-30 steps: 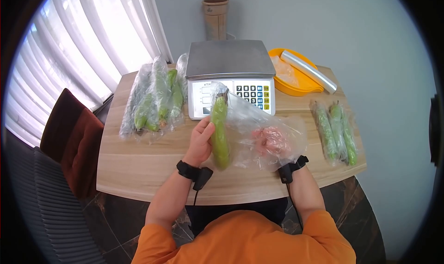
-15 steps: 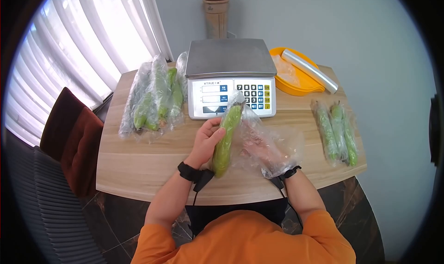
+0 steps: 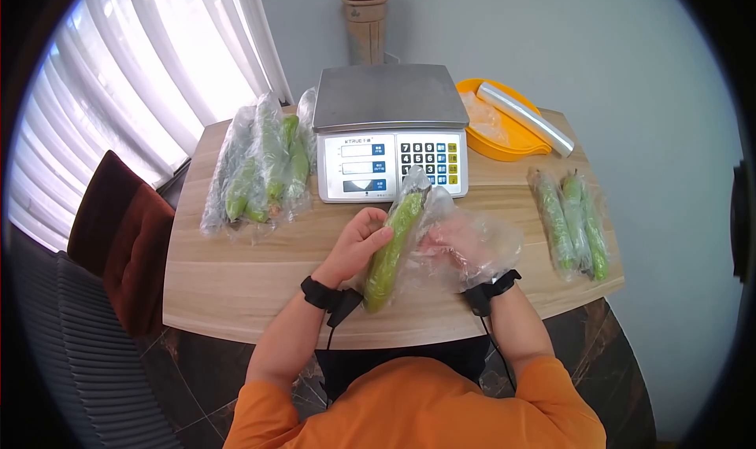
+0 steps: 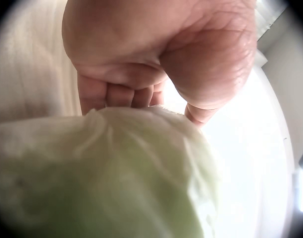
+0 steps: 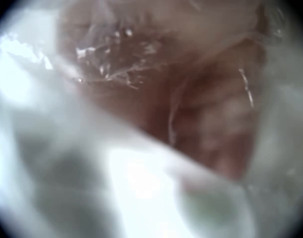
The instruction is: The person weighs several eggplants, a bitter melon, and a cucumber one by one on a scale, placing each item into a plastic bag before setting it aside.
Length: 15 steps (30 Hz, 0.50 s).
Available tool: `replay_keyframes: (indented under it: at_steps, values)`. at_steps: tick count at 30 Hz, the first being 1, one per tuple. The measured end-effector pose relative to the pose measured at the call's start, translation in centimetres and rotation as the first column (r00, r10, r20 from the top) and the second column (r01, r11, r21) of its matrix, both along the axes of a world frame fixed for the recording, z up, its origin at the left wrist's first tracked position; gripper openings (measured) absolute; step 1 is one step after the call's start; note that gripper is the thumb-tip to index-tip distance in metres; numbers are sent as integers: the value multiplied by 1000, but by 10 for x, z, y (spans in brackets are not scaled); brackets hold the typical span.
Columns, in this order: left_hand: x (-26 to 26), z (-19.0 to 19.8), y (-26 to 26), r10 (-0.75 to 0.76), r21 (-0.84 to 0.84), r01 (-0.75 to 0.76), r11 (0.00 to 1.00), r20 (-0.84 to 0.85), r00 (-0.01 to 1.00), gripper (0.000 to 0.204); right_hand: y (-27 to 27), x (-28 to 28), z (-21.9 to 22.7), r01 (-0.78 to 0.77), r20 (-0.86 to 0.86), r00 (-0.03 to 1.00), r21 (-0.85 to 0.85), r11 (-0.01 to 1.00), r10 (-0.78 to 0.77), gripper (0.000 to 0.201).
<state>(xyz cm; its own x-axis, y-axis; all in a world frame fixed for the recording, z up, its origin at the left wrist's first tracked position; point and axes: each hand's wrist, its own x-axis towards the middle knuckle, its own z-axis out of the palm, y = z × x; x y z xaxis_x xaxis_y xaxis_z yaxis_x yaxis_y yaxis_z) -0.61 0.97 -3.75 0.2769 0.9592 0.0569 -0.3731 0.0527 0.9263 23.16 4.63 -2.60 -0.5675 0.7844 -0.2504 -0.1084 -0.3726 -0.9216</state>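
Note:
My left hand (image 3: 358, 244) grips a long green vegetable (image 3: 394, 248) wrapped in clear plastic film, its dark stem end tilted up and to the right. In the left wrist view, the thumb (image 4: 198, 113) lies on one side of the wrapped vegetable (image 4: 107, 168) and the fingers go behind it. My right hand (image 3: 457, 244) is inside a loose, crinkled clear plastic bag (image 3: 504, 240), close to the vegetable's right side. Through the film in the right wrist view the fingers (image 5: 211, 129) look bent but blurred; I cannot tell whether they pinch the bag.
A scale (image 3: 390, 95) stands beyond my hands. Several bagged green vegetables (image 3: 268, 166) lie at the left, and more bagged ones (image 3: 559, 229) at the right. An orange tray (image 3: 504, 148) holds loose plastic and a roll of film (image 3: 528, 122). A reddish-brown chair (image 3: 130, 244) stands left of the table.
The wrapped vegetable has come down and to the right, tilting more, with my left hand on it. The right hand in its bag has moved slightly left, nearer the vegetable.

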Motion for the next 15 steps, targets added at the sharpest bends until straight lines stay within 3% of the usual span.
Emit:
replay_keyframes:
  at_steps: [4,7,10,13,15]
  values:
    - [-2,-3,1,-38,-8,38,999,-16,999,21,-3,-9,-3,-201,143,971,50,978,192,22]
    - [-4,-4,0,-82,-22,81,996,-38,996,21,-8,-15,8,-77,148,988,169,983,51,29]
    - [-4,1,-2,-161,-49,157,986,-76,984,20,-9,-20,14,70,-30,997,42,997,-69,35]
    - [-3,1,-3,-190,-49,187,981,-68,979,20,-5,-20,8,106,6,994,97,990,-107,38]
    - [-2,0,-3,-187,-43,184,982,-54,981,21,-4,-25,1,181,-103,981,151,972,-167,39]
